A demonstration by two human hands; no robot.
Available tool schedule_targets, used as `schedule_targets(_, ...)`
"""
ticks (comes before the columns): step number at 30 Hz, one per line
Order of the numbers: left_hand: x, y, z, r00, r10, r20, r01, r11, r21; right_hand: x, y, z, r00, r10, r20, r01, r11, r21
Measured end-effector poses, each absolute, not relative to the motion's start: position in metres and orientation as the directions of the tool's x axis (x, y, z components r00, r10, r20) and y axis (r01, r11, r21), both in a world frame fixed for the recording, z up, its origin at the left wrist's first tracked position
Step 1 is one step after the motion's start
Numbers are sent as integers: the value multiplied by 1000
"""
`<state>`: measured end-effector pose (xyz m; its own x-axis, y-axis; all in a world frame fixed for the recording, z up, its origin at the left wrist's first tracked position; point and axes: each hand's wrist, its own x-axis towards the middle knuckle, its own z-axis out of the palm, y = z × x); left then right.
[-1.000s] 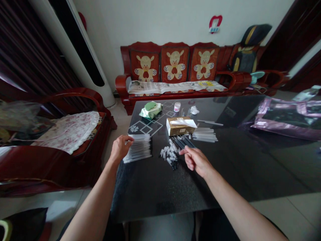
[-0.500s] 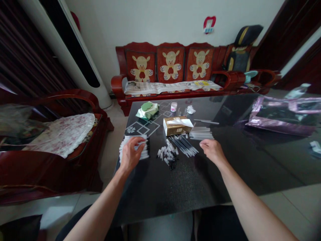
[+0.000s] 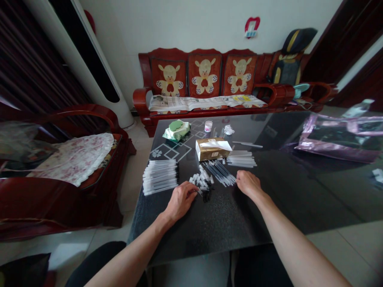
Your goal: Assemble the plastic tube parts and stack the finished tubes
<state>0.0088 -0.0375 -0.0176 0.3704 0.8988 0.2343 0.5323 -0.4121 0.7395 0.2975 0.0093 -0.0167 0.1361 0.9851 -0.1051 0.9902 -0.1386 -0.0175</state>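
My left hand (image 3: 181, 199) is at the near left side of a small pile of white pen caps (image 3: 203, 175), fingertips pinched on a cap at its edge. Small black pen parts (image 3: 206, 195) lie just beside those fingers. My right hand (image 3: 248, 183) has its fingers closed at the near ends of the dark pen refills (image 3: 220, 173), pinching the end of one. A neat row of white pens (image 3: 160, 178) with black ends lies at the table's left. Clear whitish pen barrels (image 3: 241, 159) lie beyond my right hand.
A gold tissue box (image 3: 213, 150) stands behind the refills. Farther back are a green wipes pack (image 3: 176, 130), a small jar (image 3: 208, 126) and a crumpled tissue (image 3: 229, 130). A purple-edged plastic bag (image 3: 338, 137) lies on the right of the dark table (image 3: 215, 231).
My left hand has moved right and nearer, from above the row of pens to the white caps. My right hand has shifted slightly left and down to the refill ends.
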Motion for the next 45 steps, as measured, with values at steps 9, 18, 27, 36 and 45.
schedule_targets(9, 7, -36, -18, 367, 907, 208, 552, -392, 735, 294, 7, -17, 135, 985, -107, 991, -134, 18)
schedule_targets(18, 7, -36, -17, 379, 897, 227, 557, -417, 718, 291, 6, -14, 137, 985, -108, 990, -133, 42)
schedule_targets(27, 6, -36, -17, 383, 898, 218, 557, -413, 720, 291, 4, -9, 137, 983, -126, 990, -132, 45)
schedule_targets(36, 6, -36, -17, 391, 895, 217, 562, -419, 714, 298, 10, -12, 202, 961, -190, 976, -214, -47)
schedule_targets(45, 7, -36, -16, 397, 889, 229, 553, -430, 714, 297, 6, -9, 188, 963, -195, 980, -197, -28)
